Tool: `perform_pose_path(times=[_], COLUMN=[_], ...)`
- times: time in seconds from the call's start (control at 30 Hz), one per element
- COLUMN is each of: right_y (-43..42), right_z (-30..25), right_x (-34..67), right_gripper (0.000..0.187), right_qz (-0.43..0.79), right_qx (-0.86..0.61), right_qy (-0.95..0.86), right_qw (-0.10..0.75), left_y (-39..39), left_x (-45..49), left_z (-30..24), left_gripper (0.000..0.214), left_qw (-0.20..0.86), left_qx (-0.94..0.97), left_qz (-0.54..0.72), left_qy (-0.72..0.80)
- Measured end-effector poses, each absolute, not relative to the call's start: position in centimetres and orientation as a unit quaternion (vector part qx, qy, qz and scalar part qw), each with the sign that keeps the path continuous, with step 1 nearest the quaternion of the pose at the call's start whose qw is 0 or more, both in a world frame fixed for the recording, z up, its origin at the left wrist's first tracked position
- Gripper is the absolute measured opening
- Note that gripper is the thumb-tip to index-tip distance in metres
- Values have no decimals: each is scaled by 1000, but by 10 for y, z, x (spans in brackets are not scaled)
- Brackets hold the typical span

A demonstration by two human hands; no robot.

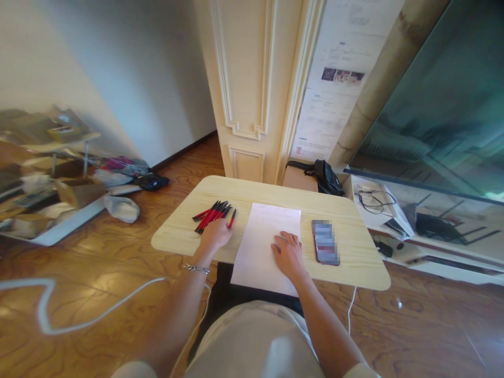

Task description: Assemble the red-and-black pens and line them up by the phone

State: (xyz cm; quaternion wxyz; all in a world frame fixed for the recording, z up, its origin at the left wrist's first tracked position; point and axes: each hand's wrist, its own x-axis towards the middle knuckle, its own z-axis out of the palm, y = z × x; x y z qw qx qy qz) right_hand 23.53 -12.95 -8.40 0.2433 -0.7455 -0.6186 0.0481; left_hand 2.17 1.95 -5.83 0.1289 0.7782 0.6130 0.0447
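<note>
My left hand (218, 234) is closed on a red pen (232, 218), whose dark end points up and away from me. Just beyond that hand lies a loose pile of several red and black pens (210, 216). A white sheet of paper (255, 252) lies in the middle of the small table, its near end reaching past the table's front edge. On its right side rests my right hand (290, 255), fingers apart and holding nothing. To the right of the paper is a blurred-out flat rectangular item (326, 242).
The pale wooden table (356, 270) has rounded corners. Cluttered boxes and bags (71, 184) sit on the floor at left. To the right stand a low white cabinet (437, 265) and a large dark screen (441, 105). A white cable (98, 317) crosses the floor.
</note>
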Motion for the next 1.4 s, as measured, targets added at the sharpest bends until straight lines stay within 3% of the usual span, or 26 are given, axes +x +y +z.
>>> perform_pose_path(times=[0.37,0.7,0.9,1.07,1.23,1.4], right_y=[-129,-129,-131,-133,-128,-120], right_z=[-84,-87,-79,-74,-80,-82], right_x=[235,238,238,243,251,258], right_gripper=[25,29,20,33,46,25], right_qz=[34,41,40,140,140,143], right_qx=[-743,-741,-739,-732,-764,-745], right_qy=[-621,-616,-548,-479,-452,-482], right_qw=[247,264,390,465,439,439], left_y=[-35,-68,-72,-81,-71,-55], left_x=[71,108,96,88,84,90], left_z=[-53,-68,-54,-50,-60,-62], left_gripper=[25,16,24,23,23,27], left_qw=[215,178,238,304,259,189], left_qx=[817,827,818,793,799,820], left_qz=[190,125,213,282,245,177], left_qy=[500,519,478,446,484,510])
